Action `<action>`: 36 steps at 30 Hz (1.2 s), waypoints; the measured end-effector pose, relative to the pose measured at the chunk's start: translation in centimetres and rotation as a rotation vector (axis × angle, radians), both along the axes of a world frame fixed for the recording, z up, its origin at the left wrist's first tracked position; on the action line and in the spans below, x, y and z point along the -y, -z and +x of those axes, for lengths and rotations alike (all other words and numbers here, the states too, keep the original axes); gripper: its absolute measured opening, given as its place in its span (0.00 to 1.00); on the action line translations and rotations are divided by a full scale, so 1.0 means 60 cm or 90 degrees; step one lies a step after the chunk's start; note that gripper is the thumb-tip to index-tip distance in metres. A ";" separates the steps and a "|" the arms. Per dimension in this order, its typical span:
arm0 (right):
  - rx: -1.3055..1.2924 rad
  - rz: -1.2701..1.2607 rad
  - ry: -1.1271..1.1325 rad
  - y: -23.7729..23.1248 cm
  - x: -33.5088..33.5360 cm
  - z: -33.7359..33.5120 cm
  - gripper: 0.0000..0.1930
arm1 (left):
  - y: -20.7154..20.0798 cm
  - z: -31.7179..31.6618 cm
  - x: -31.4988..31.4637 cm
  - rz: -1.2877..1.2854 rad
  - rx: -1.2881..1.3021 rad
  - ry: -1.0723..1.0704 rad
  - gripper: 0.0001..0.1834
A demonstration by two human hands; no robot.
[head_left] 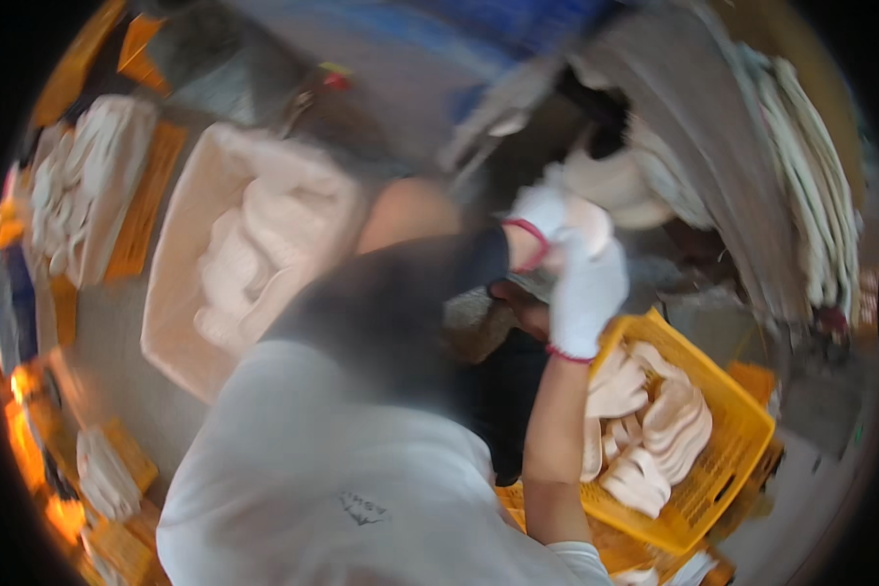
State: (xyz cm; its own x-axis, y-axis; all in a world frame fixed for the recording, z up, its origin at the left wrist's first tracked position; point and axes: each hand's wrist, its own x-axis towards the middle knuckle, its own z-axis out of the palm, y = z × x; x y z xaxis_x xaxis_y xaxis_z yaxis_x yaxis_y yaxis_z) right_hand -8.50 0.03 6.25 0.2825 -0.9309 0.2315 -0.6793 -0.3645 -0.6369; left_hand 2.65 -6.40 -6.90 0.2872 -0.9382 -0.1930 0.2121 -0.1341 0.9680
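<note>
Both of my hands wear white knit gloves with red cuffs and are close together right of centre, smeared by motion. My right hand (588, 298) reaches up with its fingers closed around a small pale piece (590, 223), which looks like a shoe insole. Beside it is my left hand (545, 210), its fingers too blurred to read. Just beyond the gloves is a larger pale rounded shape (615, 186), blurred, at a dark machine-like object. Below my right hand, a yellow plastic crate (728, 479) holds several stacks of pale, curved, insole-like pieces (674, 410).
At left stands a lined bin (181, 283) with more pale pieces (234, 264). My bent knee (410, 213) is between it and my hands. Long pale strips (801, 176) and a grey sheet (689, 127) hang at the upper right. Another filled bag (107, 176) stands far left.
</note>
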 end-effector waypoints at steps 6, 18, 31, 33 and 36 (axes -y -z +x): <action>0.090 0.204 0.087 0.043 0.066 0.045 0.28 | -0.063 0.001 -0.058 -0.237 0.291 0.080 0.14; 0.173 0.179 -0.096 -0.021 -0.085 -0.027 0.33 | 0.035 0.043 -0.037 0.085 -0.515 0.231 0.16; 0.089 0.231 0.114 -0.027 -0.001 0.067 0.17 | 0.052 0.016 -0.063 0.064 -0.704 -0.086 0.24; 0.219 0.427 0.068 -0.037 0.008 0.059 0.16 | 0.016 0.006 -0.075 0.079 -0.734 -0.075 0.25; 0.148 0.308 0.031 -0.052 -0.005 0.039 0.20 | -0.035 -0.015 -0.099 0.022 -0.768 -0.185 0.25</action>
State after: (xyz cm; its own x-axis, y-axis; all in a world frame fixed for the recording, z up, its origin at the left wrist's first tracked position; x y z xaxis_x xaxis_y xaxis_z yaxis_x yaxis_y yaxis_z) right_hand -6.16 0.34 9.35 0.2289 -0.9574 -0.1759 -0.5096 0.0361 -0.8596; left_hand 1.75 -0.46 -4.82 0.1050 -0.8589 -0.5013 0.9905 0.0450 0.1303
